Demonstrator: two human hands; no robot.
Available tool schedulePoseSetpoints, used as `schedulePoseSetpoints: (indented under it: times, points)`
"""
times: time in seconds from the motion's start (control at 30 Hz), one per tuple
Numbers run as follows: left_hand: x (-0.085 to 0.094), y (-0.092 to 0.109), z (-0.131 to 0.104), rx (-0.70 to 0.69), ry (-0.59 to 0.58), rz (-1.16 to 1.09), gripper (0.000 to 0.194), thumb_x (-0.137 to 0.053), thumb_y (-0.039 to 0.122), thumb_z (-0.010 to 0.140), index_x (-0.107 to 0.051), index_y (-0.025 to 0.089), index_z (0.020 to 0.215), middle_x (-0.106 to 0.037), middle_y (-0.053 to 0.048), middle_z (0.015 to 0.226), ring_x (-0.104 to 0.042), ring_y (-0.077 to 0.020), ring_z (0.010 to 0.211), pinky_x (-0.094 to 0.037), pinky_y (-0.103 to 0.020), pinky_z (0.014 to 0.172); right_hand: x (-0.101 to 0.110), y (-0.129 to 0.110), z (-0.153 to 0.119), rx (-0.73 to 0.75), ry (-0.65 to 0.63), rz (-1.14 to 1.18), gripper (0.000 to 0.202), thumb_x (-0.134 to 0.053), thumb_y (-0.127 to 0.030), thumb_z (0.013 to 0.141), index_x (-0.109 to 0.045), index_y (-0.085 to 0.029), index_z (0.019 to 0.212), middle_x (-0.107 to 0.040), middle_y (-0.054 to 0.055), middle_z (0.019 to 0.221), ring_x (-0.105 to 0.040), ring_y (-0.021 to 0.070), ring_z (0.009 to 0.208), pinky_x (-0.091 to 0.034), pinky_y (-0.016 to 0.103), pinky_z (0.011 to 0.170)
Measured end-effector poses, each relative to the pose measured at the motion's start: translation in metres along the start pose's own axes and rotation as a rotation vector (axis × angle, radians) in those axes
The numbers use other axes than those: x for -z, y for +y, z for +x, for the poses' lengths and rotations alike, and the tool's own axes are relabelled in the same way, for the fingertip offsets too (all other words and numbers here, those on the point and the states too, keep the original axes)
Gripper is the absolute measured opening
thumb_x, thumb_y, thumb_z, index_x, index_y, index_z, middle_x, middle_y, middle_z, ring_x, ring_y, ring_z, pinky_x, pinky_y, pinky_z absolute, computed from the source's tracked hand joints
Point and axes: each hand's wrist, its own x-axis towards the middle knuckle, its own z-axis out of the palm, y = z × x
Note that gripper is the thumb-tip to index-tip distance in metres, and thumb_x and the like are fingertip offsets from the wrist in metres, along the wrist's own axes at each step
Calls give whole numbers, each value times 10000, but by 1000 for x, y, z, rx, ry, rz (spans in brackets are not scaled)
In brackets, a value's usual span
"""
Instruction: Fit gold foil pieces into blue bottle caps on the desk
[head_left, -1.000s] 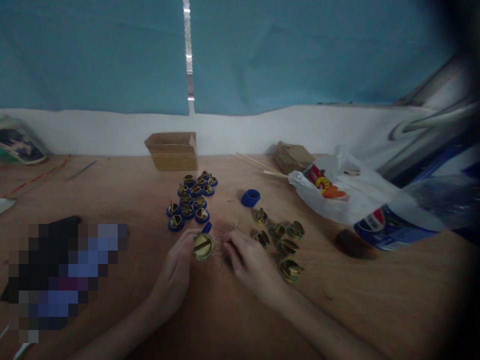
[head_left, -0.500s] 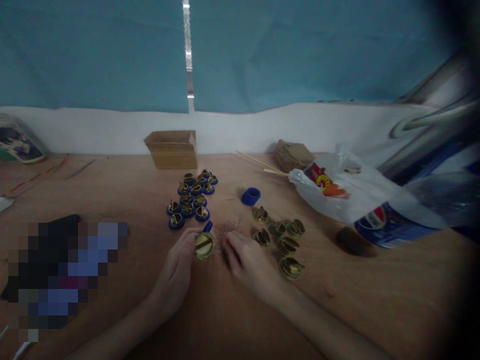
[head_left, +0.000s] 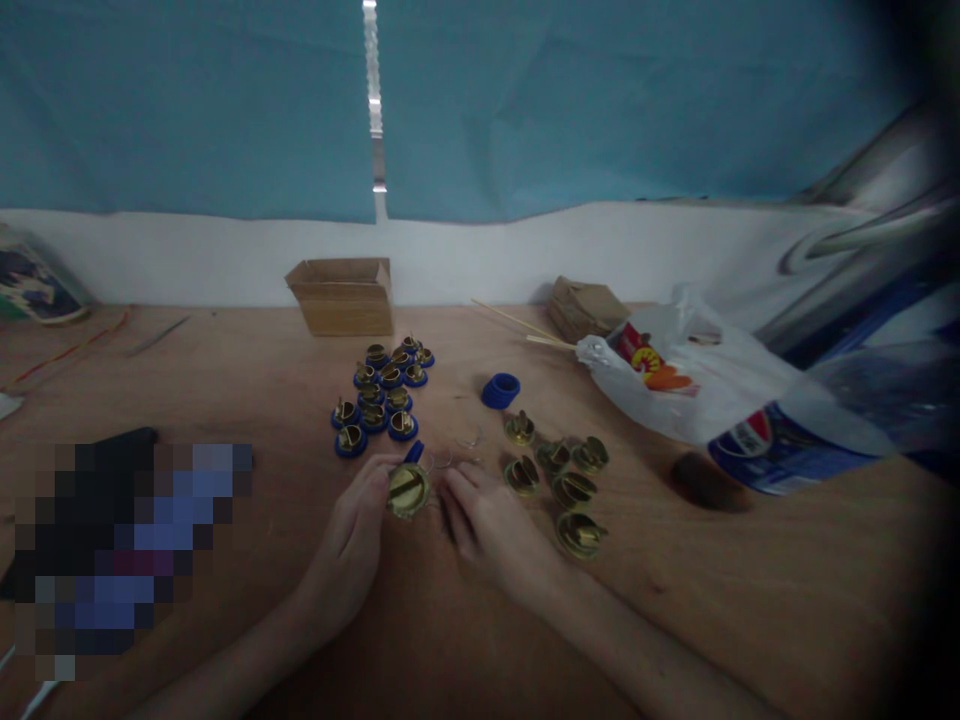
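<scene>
My left hand (head_left: 355, 515) grips a round brass fitting (head_left: 409, 489) with a bar across its face, and a bit of blue ring (head_left: 414, 453) sticks out above it. Just to the right, the fingers of my right hand (head_left: 480, 515) are pinched together; whatever is between them is too small to make out. Thin, clear-looking rings (head_left: 444, 461) lie on the table by its fingertips. Beyond my left hand stand several brass fittings seated in blue rings (head_left: 373, 416). Several brass fittings without blue rings (head_left: 574, 490) lie right of my right hand.
A stack of blue rings (head_left: 501, 390) stands behind the bare fittings. An open cardboard box (head_left: 346, 300) is near the wall. At right are a plastic bag (head_left: 675, 400), a bottle with a blue label (head_left: 787, 450) and a crumpled brown packet (head_left: 585, 310). A blurred-out dark object (head_left: 112, 540) lies at left.
My right hand has shifted very slightly left, closer to the brass fitting. My left hand keeps its hold on the fitting. The whole view has moved a touch.
</scene>
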Motion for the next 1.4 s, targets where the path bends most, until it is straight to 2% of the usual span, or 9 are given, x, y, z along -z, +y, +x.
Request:
schedulePoseSetpoints:
  times: [0.17, 0.3, 0.53, 0.63, 0.97, 1.27, 1.4]
  points:
    - [-1, 2, 1, 11, -6, 25, 369, -295, 421, 996, -578, 188, 1037, -636, -40, 954, -583, -201, 928, -427, -297, 880, 9, -3, 0, 5, -86, -134, 205, -521, 2, 789, -619, -141, 896, -622, 106, 919, -559, 250, 876, -471, 382, 823]
    - [-1, 3, 1, 14, -6, 29, 377, -293, 423, 995, -584, 185, 1020, -636, -38, 942, -585, -201, 930, -430, -294, 868, 15, -4, -1, -13, -129, -178, 285, -505, 54, 749, -620, -133, 931, -615, 105, 960, -553, 253, 908, -465, 377, 843]
    - [0, -2, 0, 9, -9, 4, 368, -295, 417, 998, -579, 187, 1044, -646, -44, 976, -586, -195, 939, -431, -298, 886, 7, -3, -2, -2, -101, -129, 269, -485, 45, 794, -602, -120, 971, -598, 104, 994, -542, 225, 916, -460, 331, 834]
    - [1, -2, 0, 3, -11, -14, 356, -297, 405, 1001, -580, 195, 1050, -641, -39, 984, -586, -189, 937, -436, -291, 883, 4, -2, -2, 16, -92, -125, 287, -510, 48, 774, -596, -127, 986, -588, 99, 1005, -530, 228, 929, -453, 338, 846]
    - [1, -1, 0, -4, 4, 29, 361, -297, 412, 1001, -580, 194, 1061, -629, -44, 988, -571, -194, 967, -411, -297, 911, 4, -2, -4, 35, -76, -260, 286, -509, 84, 772, -593, -120, 955, -577, 124, 1013, -514, 246, 914, -460, 376, 825]
    - [0, -4, 2, -4, -20, -43, 349, -305, 403, 1001, -579, 195, 1060, -647, -48, 1013, -594, -183, 900, -444, -304, 878, 2, -10, -5, 152, -74, -309, 221, -570, 30, 791, -599, -114, 955, -583, 110, 968, -509, 236, 860, -471, 356, 769]
    - [0, -4, 2, -6, -2, -11, 349, -313, 410, 998, -576, 188, 1056, -649, -56, 1016, -590, -197, 958, -428, -314, 915, 4, -11, -4, 125, -82, -348, 229, -552, 37, 796, -611, -100, 969, -592, 121, 954, -516, 247, 863, -469, 371, 768]
